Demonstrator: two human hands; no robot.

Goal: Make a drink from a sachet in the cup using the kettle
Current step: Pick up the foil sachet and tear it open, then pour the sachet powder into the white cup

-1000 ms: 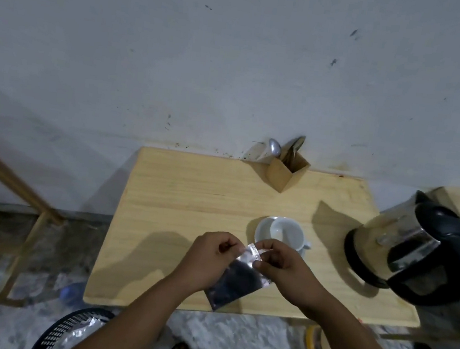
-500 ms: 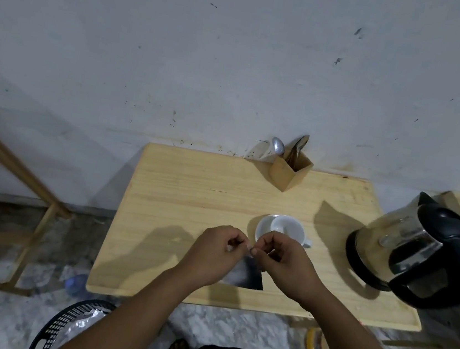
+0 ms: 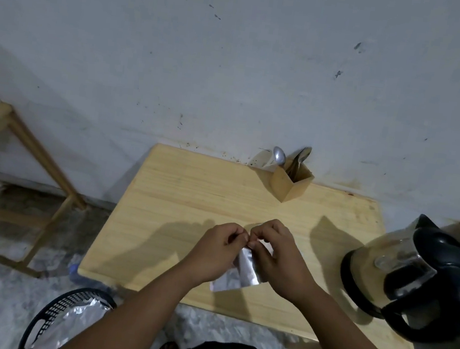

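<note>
My left hand (image 3: pixel 215 249) and my right hand (image 3: pixel 277 254) both pinch the top edge of a silvery sachet (image 3: pixel 239 274), which hangs down between them over the wooden table (image 3: pixel 191 198). My right hand hides the white cup behind it. A glass kettle (image 3: pixel 410 279) with a black handle and base stands at the table's right end, well apart from my hands.
A small wooden box (image 3: pixel 291 186) holding spoons stands at the table's back edge against the wall. A black basket (image 3: pixel 66 319) with foil in it sits on the floor at the lower left. A wooden frame (image 3: pixel 36 162) stands on the left.
The view tilted, so the table sits lower and right in the frame. My hands stayed together on the sachet's top edge and now cover the cup; the sachet shows its silvery side.
</note>
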